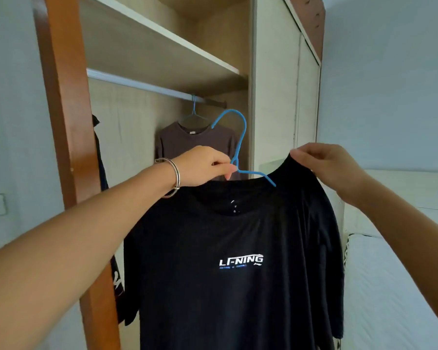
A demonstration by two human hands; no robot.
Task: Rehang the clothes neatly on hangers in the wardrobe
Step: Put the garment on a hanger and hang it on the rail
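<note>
A: Left grip first: what has it got?

B: Fingers and thumb are pinched on the blue hanger, at the neck where the hook meets the arms. The hook stands free, below the rail and not on it.

A: And the right grip?

B: It pinches one shoulder of the black T-shirt, lifting that corner above the hanger's arm. One blue arm runs in through the collar, and its end is hidden under the cloth.

A: Where is the shirt, then?

B: Below the rail and nearer the camera, held up in the air between both grips. The front faces us, with white "LI-NING" lettering on the chest. The hem runs out of view.

A: Anything on the rail itself?

B: Toward its right end a second blue hanger is hooked over it, carrying a brown T-shirt. Below the rail's left end a dark garment hangs just beside the wooden frame. I cannot tell what holds it.

A: Further out?

B: A shelf sits right above the rail. A metal bangle circles the left wrist. Well right of the rail, past the pale sliding door, is a bed in white sheets.
</note>
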